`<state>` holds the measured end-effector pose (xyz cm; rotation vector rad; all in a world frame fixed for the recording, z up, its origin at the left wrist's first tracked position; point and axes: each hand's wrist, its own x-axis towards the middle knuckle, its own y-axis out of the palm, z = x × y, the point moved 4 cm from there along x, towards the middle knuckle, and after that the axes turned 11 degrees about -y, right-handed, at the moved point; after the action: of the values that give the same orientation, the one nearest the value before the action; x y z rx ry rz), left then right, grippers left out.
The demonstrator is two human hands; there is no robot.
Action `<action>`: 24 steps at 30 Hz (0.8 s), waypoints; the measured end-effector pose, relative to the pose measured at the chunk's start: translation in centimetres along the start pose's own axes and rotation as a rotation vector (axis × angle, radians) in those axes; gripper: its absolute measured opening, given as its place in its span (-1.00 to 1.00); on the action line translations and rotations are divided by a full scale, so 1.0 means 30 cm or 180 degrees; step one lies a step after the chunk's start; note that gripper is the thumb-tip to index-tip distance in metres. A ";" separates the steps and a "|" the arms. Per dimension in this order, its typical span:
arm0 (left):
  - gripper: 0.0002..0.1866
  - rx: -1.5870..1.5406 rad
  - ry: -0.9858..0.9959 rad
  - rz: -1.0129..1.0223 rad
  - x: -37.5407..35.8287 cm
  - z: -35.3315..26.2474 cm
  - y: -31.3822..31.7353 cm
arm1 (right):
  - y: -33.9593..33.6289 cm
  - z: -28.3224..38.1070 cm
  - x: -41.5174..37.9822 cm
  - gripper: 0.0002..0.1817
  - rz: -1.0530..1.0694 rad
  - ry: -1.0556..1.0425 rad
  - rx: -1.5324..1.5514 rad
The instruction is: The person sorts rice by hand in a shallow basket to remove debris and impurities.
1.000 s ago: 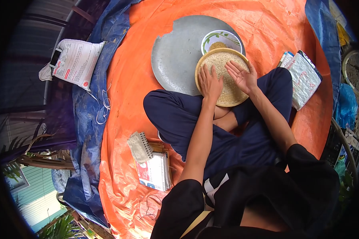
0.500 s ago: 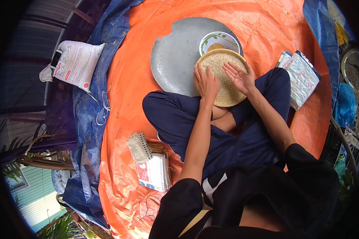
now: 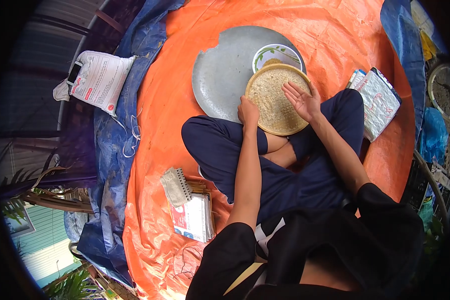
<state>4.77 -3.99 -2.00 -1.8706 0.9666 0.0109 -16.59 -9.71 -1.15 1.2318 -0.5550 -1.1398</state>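
Note:
A round shallow basket (image 3: pixel 280 120) with a tan rim rests over my crossed legs, filled with pale, grainy material (image 3: pixel 271 95). At its left edge, my left hand (image 3: pixel 248 111) has its fingers curled round the rim. My right hand (image 3: pixel 304 103) is open on the other side, its fingers stretched out over the grain and its palm turned inward by the right rim. Just beyond the basket, partly covered by it, is a white bowl (image 3: pixel 286 52) with a green leaf pattern and yellow-brown grain inside. Both lie over a large grey round tray (image 3: pixel 220 75) with a broken edge.
An orange tarpaulin (image 3: pixel 160 135) spreads beneath everything, with blue sheeting (image 3: pixel 110 165) at the sides. A printed white sack (image 3: pixel 102 80) sits to the left. Silvery packets (image 3: pixel 377 102) lie by my right knee, and a stack of papers (image 3: pixel 192 215) by my left side.
My left hand has drawn back from the grain to the basket's left rim, and its fingers have closed there. My right hand stays nearly where it was, still stretched out.

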 end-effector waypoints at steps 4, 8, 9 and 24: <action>-0.72 -0.0297 0.0074 -0.0077 0.007 0.005 -0.003 | 0.008 0.002 0.001 -0.08 0.0014 -0.0020 0.0006; -0.74 -0.0428 0.0150 -0.0109 0.012 0.001 -0.028 | 0.038 0.021 -0.005 -0.09 0.0034 -0.0101 0.0102; -0.74 -0.0415 0.0155 -0.0106 0.014 0.008 -0.027 | 0.042 0.027 -0.007 -0.09 0.0049 -0.0123 0.0140; -0.75 -0.0825 0.0169 0.0000 0.007 0.036 -0.062 | 0.150 0.055 -0.012 -0.10 0.0321 -0.0251 0.0316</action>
<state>6.49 -2.94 -1.21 -2.1169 1.0412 0.0908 -16.46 -10.45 3.61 1.2334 -0.7326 -1.0900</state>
